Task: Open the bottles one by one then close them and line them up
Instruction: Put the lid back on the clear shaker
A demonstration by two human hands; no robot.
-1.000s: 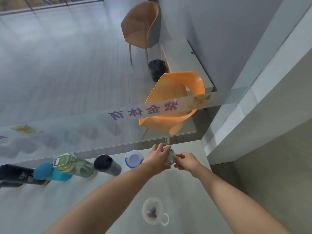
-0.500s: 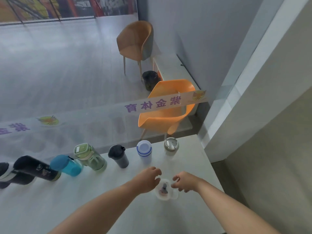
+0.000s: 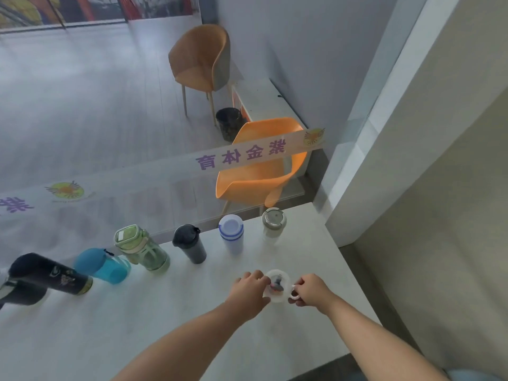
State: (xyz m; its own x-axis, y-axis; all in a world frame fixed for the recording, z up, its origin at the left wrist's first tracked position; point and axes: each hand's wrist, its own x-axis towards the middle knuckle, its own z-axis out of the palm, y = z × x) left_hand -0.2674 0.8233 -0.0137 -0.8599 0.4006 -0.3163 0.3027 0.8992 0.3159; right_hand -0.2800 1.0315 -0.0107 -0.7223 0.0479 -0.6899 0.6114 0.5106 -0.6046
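Both hands working the small clear plastic bottle with looped side handle [image 3: 276, 286] near the worktop's [image 3: 165, 312] right edge: left hand [image 3: 248, 291] cupping its lid, right hand [image 3: 312, 289] pinching the handle; opening step beginning, next needing a lid twist

Past the glass you see a bright orange chair [image 3: 258, 171] just beyond the bench [image 3: 137, 325], a tan chair [image 3: 200, 59] farther back, a dark waste bin [image 3: 228, 122] between them, and a low white cabinet [image 3: 264, 100] against the grey wall.
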